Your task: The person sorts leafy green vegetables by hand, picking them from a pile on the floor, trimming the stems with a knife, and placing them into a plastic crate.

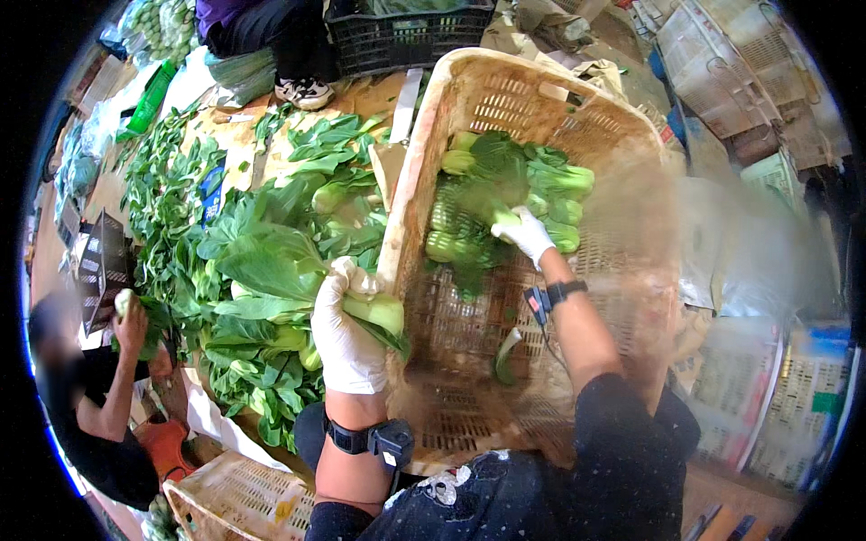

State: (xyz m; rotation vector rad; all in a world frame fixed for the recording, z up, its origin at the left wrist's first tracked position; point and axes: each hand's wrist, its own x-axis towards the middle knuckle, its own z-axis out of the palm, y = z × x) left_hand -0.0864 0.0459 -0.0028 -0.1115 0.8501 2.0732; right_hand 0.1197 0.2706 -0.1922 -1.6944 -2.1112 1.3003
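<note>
My left hand [348,331], in a white glove, grips a head of bok choy [372,310] by its pale base, leaves pointing left, beside the rim of a worn plastic crate [399,203]. Inside that crate, my gloved right hand [526,235] holds the pale stem end of another bok choy [502,215], whose leaves are blurred. Around it lie several bok choy heads [561,181] in rows on the slatted floor. A single loose leaf [505,358] rests on the crate bottom nearer to me.
A heap of bok choy and leaves [169,223] spreads left of the crate. At far left a person [101,399] holds a vegetable; another person's shoe [304,92] shows at the top. A black crate [409,40] stands beyond, stacked crates [717,61] stand right, and another crate [237,497] sits lower left.
</note>
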